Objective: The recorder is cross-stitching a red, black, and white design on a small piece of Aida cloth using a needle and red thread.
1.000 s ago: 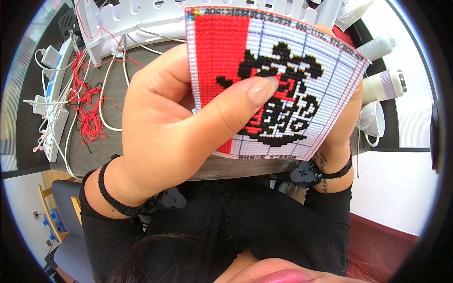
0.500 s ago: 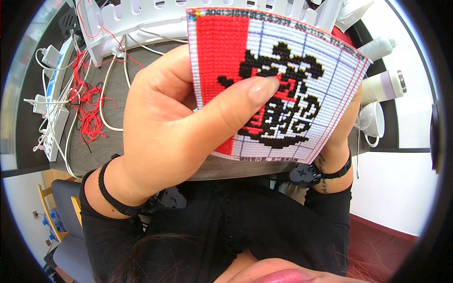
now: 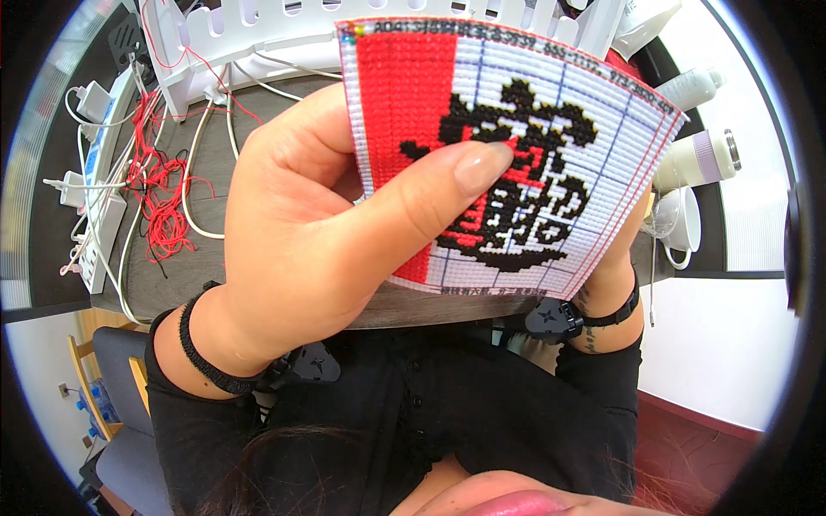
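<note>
My left hand point(image 3: 301, 228) is closed on a cross-stitch canvas point(image 3: 594, 185), its thumb pressed flat on the front over the stitched design and its other fingers out of sight behind. The canvas is raised above the table edge. A solid red stitched band runs down its left side. Black and red stitches form a figure in the middle, on a white ground with blue grid lines. My right hand point(image 3: 619, 249) is behind the canvas's right side. Only its edge and wrist show, so its fingers are hidden. No needle is visible.
Tangled red and black thread point(image 3: 168, 219) lies on the grey table point(image 3: 185, 279) at left, beside a white power strip point(image 3: 105, 232) with cables. A white slotted rack point(image 3: 284, 26) stands at the back. At right are a white cup point(image 3: 684, 225) and a cream bottle point(image 3: 688, 162).
The right part of the canvas has shifted slightly right and down. My right hand behind it has moved a little; my left hand keeps its hold in nearly the same place.
</note>
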A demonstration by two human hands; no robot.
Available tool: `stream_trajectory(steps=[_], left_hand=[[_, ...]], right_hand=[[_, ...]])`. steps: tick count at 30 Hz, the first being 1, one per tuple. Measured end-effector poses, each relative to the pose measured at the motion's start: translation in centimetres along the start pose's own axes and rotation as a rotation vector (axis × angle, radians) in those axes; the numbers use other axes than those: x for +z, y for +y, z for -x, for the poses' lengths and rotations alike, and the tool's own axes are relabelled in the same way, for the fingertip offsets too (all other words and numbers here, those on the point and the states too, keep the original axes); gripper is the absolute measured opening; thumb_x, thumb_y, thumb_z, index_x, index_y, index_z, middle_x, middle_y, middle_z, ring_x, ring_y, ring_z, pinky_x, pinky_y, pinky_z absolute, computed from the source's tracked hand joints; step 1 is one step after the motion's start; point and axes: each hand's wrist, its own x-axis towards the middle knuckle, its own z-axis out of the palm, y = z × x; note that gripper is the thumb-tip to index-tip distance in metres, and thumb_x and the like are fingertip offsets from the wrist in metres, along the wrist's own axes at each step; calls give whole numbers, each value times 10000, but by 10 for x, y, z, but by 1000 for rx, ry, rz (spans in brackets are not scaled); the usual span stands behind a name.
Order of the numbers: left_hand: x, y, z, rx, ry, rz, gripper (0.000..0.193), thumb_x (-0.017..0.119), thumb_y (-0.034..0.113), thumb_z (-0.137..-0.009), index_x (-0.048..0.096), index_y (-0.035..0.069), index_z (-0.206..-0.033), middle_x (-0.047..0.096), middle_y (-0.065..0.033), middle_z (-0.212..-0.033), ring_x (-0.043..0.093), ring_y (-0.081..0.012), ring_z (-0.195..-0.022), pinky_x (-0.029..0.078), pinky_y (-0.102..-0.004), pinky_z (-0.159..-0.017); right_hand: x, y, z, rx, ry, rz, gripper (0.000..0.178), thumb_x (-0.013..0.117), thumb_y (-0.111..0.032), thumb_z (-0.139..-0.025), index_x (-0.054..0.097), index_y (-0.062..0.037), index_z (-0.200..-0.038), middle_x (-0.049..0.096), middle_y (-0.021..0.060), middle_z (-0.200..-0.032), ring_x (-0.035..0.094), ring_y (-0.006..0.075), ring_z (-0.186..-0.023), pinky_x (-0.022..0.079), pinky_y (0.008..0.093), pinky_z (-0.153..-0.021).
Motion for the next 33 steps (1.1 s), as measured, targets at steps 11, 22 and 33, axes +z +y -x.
stream_trajectory(steps=[11,22,33], left_hand=[[0,1,-1,-47,-28,53,214,566,44,-745,550,-12,-951,597,-97,-886,571,-130,-765,446,-255,-717],[1,1,0,-56,-18,40,216,556,49,-742,547,-19,-947,599,-103,-872,578,-137,-751,451,-255,-702],[0,1,0,-57,-23,57,214,563,59,-742,550,-18,-941,599,-102,-877,578,-136,-756,451,-257,-702]], right_hand=[[-3,5,-5,-65,-38,85,276,667,-33,-648,575,28,-901,597,92,-888,572,148,-794,453,255,-707],[-3,5,-8,-93,-48,132,283,671,-35,-641,572,31,-898,587,97,-903,565,153,-809,446,259,-717],[0,4,-6,-104,-28,137,290,675,-36,-634,569,35,-895,576,101,-917,559,159,-825,440,262,-727]])
